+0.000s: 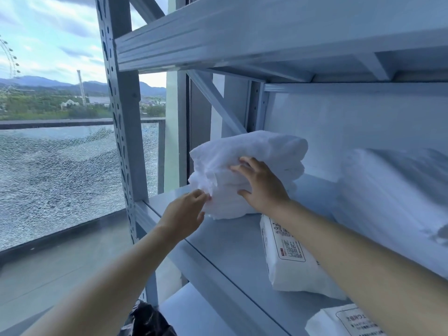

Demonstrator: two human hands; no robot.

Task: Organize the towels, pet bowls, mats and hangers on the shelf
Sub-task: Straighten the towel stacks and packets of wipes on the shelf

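A pale grey metal shelf [218, 251] fills the right side of the view, with another level above and one below. To its left is a large window [60, 166] whose lower pane is crazed with fine cracks. Beyond it lie water, green hills and a cloudy sky.

At the far right of the middle level sits a big white bundle [388, 190], too blurred to identify. At the left end of the same level, near the corner post, stands a stack of white towels [254, 146], folded and piled several high. In front of it and to its right lies a white package [286, 263] with a printed label, partly hidden by the right forearm. A second labelled package [344, 321] lies on the level below, and something dark and crumpled [145, 321] shows at the bottom edge.

Both bare arms reach up to the towels. The right hand [259, 183] is spread flat against the front of the stack, fingers straight and pressing on the folds. The left hand [184, 214] has curled fingers that pinch the stack's lower left edge.
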